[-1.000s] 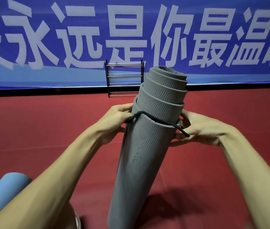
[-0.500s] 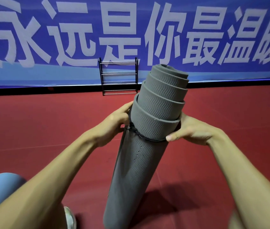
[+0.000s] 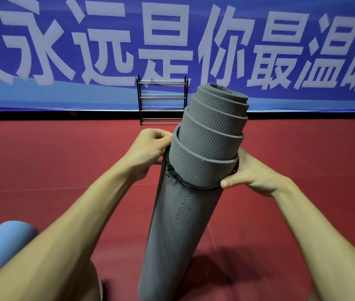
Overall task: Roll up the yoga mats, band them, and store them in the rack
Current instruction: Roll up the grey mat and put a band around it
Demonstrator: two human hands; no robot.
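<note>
Black in colour, the band (image 3: 174,174) is pinched on its left run by the curled fingers of the left hand (image 3: 150,148), just beside the upper rim of the grey yoga mat (image 3: 185,224). On the opposite side, the mat is gripped by the right hand (image 3: 252,174): the thumb is pressed onto the band where it meets the mat's right edge, and the fingers are wrapped behind the roll, out of sight. The band is looped once around the mat just below its outermost layer, with a knotted section at the left. The mat is held between both hands, rolled and near upright with a slight tilt, and its inner layers are telescoped upward in steps. Its lower end is seen down at the red floor (image 3: 63,170). A light blue rolled mat (image 3: 0,246) is located at lower left, partly covered by the left forearm. The metal rack (image 3: 162,98) is positioned well apart, against the blue banner (image 3: 280,29).
</note>
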